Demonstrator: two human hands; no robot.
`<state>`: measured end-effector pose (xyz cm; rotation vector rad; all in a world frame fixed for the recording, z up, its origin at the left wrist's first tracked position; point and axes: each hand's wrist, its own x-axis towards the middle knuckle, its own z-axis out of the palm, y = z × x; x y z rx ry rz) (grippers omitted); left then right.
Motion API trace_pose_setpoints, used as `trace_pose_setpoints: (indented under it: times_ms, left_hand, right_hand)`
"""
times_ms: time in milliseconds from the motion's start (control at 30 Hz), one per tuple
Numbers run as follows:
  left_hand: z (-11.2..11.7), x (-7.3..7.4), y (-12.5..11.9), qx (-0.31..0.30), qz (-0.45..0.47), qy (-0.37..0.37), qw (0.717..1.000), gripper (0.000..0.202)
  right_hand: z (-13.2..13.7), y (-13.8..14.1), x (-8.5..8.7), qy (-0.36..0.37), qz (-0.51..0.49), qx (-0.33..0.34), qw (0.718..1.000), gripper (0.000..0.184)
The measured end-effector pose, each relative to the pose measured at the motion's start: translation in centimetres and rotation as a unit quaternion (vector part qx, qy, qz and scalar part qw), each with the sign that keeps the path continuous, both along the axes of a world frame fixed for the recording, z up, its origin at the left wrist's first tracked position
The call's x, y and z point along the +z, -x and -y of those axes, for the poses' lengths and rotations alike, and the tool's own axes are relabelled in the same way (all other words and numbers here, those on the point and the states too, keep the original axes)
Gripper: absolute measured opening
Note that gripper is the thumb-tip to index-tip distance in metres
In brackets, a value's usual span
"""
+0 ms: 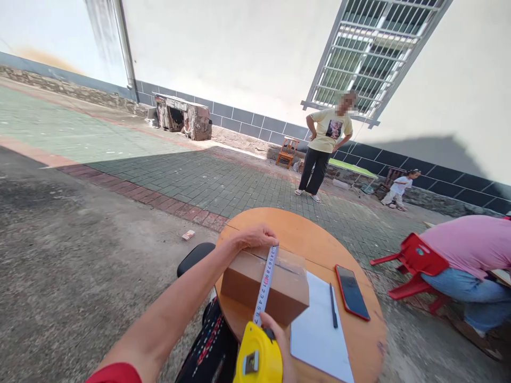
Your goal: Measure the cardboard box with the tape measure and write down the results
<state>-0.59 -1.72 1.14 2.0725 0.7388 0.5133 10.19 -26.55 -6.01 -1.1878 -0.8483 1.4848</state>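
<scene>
A brown cardboard box (263, 290) sits on the round wooden table (319, 234). Across its top runs the pulled-out white blade of a yellow tape measure (259, 354). My left hand (257, 236) is closed at the box's far edge, pinching the blade's end. My right hand (279, 340) grips the yellow case in front of the box's near side, its thumb by the blade's mouth. Right of the box lies white paper (319, 340) with a black pen (333, 306) on it. Beside the paper is a phone (352, 291) with a red edge.
A person (327, 133) in a yellow shirt stands beyond the table, hands on hips. At right, someone in pink (475, 244) sits on a red plastic chair (423, 255). A small child (401, 186) is near the wall. A dark seat (195, 256) stands left of the table.
</scene>
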Motion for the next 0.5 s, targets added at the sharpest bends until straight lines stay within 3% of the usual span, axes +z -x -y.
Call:
trace_pose_setpoints:
  times_ms: [167,300,367,500]
  left_hand:
    - [1.2,0.3,0.0,-0.002,0.007,-0.029,1.0,0.022]
    - [2.5,0.8,0.1,0.042,0.033,-0.08,0.995,0.018]
    - [3.4,1.2,0.7,0.071,0.053,-0.109,0.99,0.02]
    - [7.0,1.5,2.4,0.1,0.065,-0.162,0.98,0.022]
  right_hand:
    - [-1.1,-1.2,-1.4,0.027,-0.006,0.058,0.998,0.074]
    - [-2.4,-1.5,-2.0,0.05,0.007,0.142,0.989,0.079]
    - [-2.5,-1.7,-2.1,0.066,0.002,0.145,0.987,0.08]
    - [-1.4,-3.5,-2.1,0.107,-0.01,0.089,0.99,0.072]
